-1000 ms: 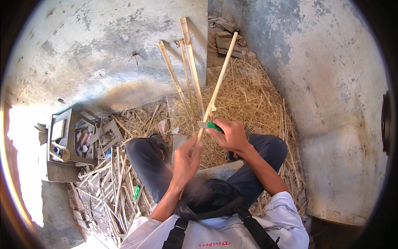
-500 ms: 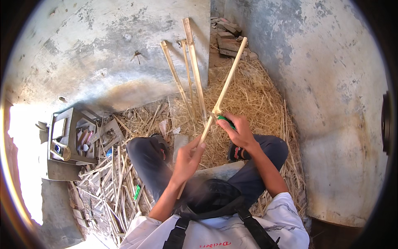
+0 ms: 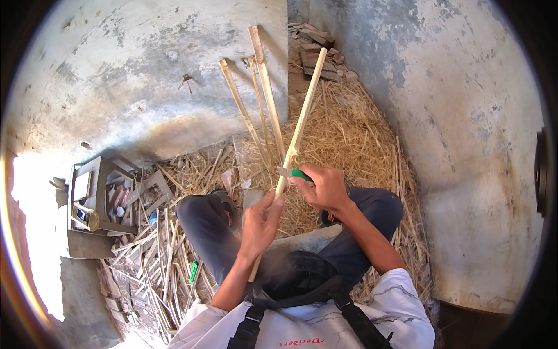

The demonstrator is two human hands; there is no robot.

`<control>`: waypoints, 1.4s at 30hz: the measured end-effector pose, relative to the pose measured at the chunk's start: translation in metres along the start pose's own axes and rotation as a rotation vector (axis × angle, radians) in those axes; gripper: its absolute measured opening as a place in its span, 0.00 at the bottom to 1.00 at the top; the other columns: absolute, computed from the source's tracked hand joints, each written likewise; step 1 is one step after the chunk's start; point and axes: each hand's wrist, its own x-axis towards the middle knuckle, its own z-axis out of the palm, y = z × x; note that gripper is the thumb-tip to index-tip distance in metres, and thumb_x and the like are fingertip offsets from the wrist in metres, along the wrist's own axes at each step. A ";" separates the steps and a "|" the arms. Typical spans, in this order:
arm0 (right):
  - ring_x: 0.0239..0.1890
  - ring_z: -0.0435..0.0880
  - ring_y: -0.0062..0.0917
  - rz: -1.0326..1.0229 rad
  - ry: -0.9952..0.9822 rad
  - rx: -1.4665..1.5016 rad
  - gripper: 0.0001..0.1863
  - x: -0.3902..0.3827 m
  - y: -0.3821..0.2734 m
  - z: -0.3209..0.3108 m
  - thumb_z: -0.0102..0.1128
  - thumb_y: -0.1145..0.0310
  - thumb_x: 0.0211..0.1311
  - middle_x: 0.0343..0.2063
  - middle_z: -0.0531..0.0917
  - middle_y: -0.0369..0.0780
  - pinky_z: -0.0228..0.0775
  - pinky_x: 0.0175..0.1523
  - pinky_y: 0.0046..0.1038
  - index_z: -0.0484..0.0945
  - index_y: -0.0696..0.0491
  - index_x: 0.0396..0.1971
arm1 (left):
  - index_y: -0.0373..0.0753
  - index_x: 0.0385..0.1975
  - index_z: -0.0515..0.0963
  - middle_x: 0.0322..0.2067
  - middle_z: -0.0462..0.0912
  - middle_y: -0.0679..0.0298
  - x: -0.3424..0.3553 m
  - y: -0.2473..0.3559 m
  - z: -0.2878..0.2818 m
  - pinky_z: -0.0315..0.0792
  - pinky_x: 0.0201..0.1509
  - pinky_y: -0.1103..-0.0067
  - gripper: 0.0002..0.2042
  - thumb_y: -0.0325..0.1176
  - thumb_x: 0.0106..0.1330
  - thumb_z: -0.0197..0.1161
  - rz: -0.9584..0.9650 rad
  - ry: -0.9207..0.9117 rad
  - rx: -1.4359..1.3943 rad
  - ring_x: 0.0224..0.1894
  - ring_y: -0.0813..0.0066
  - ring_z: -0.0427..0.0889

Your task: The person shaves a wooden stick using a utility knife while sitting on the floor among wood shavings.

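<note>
One pale stick [image 3: 305, 110] slants from lower centre to upper centre of frame, left hand [image 3: 260, 225] gripping its lower half, right hand [image 3: 326, 189], nearer its upper end, closed round a green-handled knife [image 3: 300, 175], blade across the stick.

Below you, the dusty brown floor [image 3: 298, 86] carries golden, straw-like dry shavings [image 3: 357, 136] right of centre; pale, slender wooden strips [image 3: 167, 256] and a small bright-green object [image 3: 193, 271] lie lower left.

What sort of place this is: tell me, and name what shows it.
Probably a makeshift workshop in a rough room: heaped shavings, sticks leaning on the stained wall, and a green knife in the right hand.
</note>
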 end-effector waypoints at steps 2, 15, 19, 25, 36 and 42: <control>0.24 0.87 0.40 0.040 0.003 0.005 0.19 0.002 -0.001 -0.002 0.66 0.49 0.75 0.26 0.86 0.42 0.75 0.29 0.39 0.88 0.52 0.41 | 0.33 0.63 0.82 0.22 0.74 0.71 -0.003 0.001 0.000 0.64 0.26 0.79 0.18 0.37 0.83 0.60 0.014 0.006 0.049 0.24 0.88 0.70; 0.23 0.85 0.39 0.270 -0.071 0.131 0.22 0.010 0.024 -0.012 0.62 0.48 0.79 0.22 0.84 0.45 0.72 0.30 0.39 0.86 0.54 0.42 | 0.36 0.55 0.83 0.24 0.67 0.77 0.001 -0.026 -0.020 0.58 0.26 0.83 0.18 0.42 0.89 0.50 0.048 -0.104 0.155 0.23 0.90 0.63; 0.23 0.85 0.38 0.096 -0.014 0.048 0.21 0.001 0.009 0.001 0.64 0.48 0.78 0.23 0.84 0.43 0.72 0.29 0.39 0.85 0.53 0.42 | 0.36 0.53 0.84 0.23 0.67 0.75 0.003 -0.036 -0.013 0.57 0.26 0.82 0.19 0.44 0.89 0.50 -0.027 -0.069 0.042 0.24 0.89 0.63; 0.25 0.87 0.40 0.007 -0.019 -0.028 0.20 -0.003 0.006 0.004 0.66 0.48 0.76 0.25 0.85 0.42 0.75 0.30 0.39 0.86 0.52 0.41 | 0.35 0.45 0.84 0.21 0.65 0.76 0.005 -0.016 -0.004 0.57 0.26 0.79 0.21 0.46 0.88 0.51 0.020 -0.002 0.099 0.23 0.88 0.61; 0.25 0.87 0.38 0.001 0.022 -0.086 0.20 0.000 0.013 -0.004 0.66 0.47 0.75 0.27 0.87 0.40 0.75 0.28 0.39 0.86 0.51 0.40 | 0.36 0.38 0.81 0.19 0.64 0.76 -0.012 -0.003 -0.010 0.57 0.27 0.78 0.22 0.47 0.88 0.51 -0.016 -0.009 0.154 0.23 0.88 0.61; 0.22 0.86 0.38 -0.028 0.105 -0.128 0.21 0.005 0.016 -0.006 0.66 0.46 0.75 0.24 0.86 0.40 0.73 0.26 0.38 0.87 0.51 0.37 | 0.37 0.35 0.80 0.20 0.63 0.77 -0.021 -0.005 -0.010 0.57 0.27 0.79 0.21 0.46 0.88 0.51 -0.082 -0.024 0.134 0.23 0.88 0.61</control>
